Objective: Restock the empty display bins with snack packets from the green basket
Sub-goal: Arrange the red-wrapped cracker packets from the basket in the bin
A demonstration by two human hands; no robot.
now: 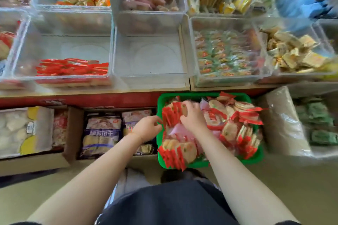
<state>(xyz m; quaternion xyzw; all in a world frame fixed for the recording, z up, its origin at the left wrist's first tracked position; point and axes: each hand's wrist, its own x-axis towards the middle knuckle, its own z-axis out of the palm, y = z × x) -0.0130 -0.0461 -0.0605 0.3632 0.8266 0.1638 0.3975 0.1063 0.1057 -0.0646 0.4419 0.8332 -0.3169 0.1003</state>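
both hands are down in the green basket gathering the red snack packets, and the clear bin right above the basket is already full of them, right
Not quite. The head view shows the clear bin above the green basket is empty; only the bin to its left holds a row of red packets. The rest stands: both hands, left hand and right hand, are at the basket's red snack packets.

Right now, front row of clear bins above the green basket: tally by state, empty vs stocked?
Counting the four front-row bins fully in view:
Empty: 1, the middle bin
Partly filled: 1, the bin with red packets
Stocked: 2, the green-and-orange packet bin and the tan packet bin
Total: 4
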